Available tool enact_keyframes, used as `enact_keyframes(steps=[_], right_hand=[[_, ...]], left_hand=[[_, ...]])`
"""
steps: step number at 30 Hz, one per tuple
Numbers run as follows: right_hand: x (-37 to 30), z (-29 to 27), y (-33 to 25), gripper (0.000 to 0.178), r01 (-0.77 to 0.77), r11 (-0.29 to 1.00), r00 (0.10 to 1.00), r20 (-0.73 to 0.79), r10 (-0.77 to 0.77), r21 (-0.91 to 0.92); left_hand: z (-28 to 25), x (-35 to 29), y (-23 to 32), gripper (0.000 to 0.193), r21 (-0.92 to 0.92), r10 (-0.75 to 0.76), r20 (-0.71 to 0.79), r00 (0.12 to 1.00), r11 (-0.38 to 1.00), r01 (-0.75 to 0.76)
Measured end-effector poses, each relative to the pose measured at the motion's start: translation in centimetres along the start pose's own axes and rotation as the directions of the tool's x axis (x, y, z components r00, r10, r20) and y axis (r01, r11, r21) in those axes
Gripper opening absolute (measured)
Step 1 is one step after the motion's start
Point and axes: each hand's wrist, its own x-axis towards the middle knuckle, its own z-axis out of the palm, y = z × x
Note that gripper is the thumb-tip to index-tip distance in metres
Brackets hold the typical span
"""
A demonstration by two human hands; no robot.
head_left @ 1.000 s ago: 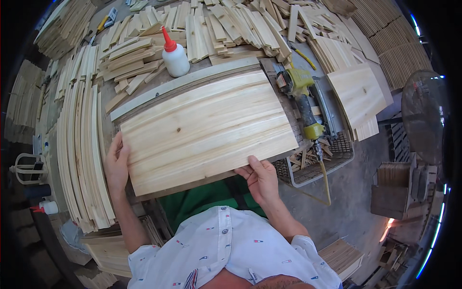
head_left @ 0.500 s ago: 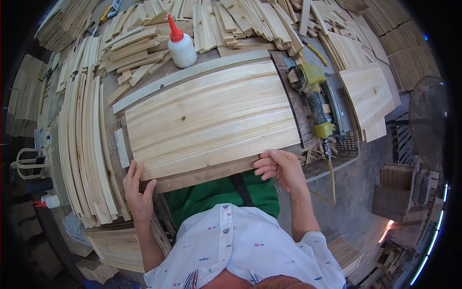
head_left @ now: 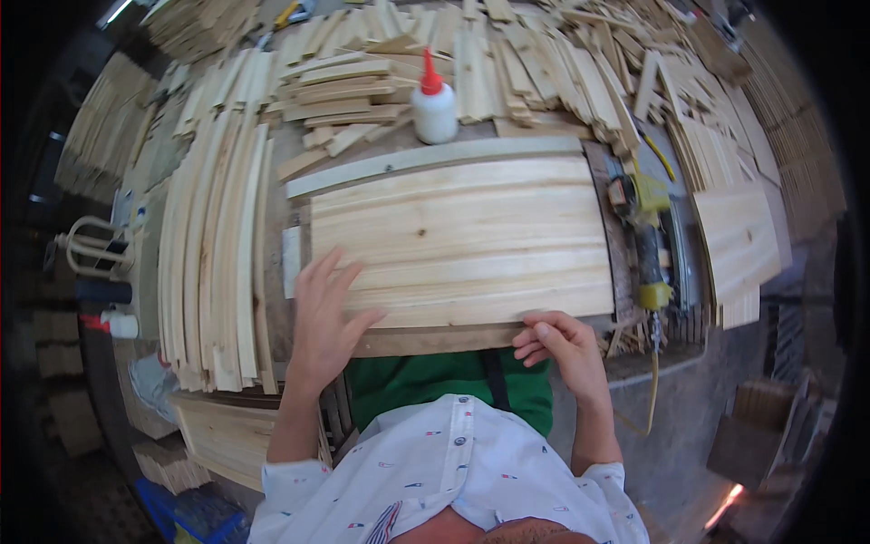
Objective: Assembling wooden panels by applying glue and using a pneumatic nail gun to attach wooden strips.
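A pale wooden panel [head_left: 462, 240] made of joined boards lies flat on a brown work board [head_left: 426, 340] in front of me. My left hand [head_left: 324, 317] is over the panel's near left corner with its fingers spread; whether the fingertips touch the wood I cannot tell. At the near edge, toward the right corner, my right hand [head_left: 564, 349] has its fingers loosely bent and slightly apart, with nothing visible in them. A light wooden strip [head_left: 435, 163] runs along the far edge. A dark strip [head_left: 604, 231] borders the right end.
A white glue bottle [head_left: 435, 109] with a red nozzle stands behind the panel. To the right lies a yellow-green nail gun [head_left: 649, 240] with a hose [head_left: 654, 381]. Long wooden slats [head_left: 213, 245] are stacked at the left, and shorter pieces [head_left: 535, 72] are heaped at the back.
My left hand has come off the near left edge and moved inward over the panel. The right hand stays by the near edge. The whole view has shifted, so the bench appears farther right.
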Motion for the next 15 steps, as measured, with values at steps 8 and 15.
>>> enact_keyframes(steps=[8,15], right_hand=[[-0.3,1.5,1.4,0.029,0.088,0.993,0.996,0.022,-0.086,-0.081],[-0.5,1.7,0.5,0.028,0.167,0.982,0.986,0.002,-0.168,-0.093]], left_hand=[[8.4,22.1,0.7,0.085,-0.326,-0.068,-0.371,0.926,0.943,-0.062],[7.2,22.9,1.3,0.062,-0.385,-0.109,-0.258,0.960,0.923,0.001]])
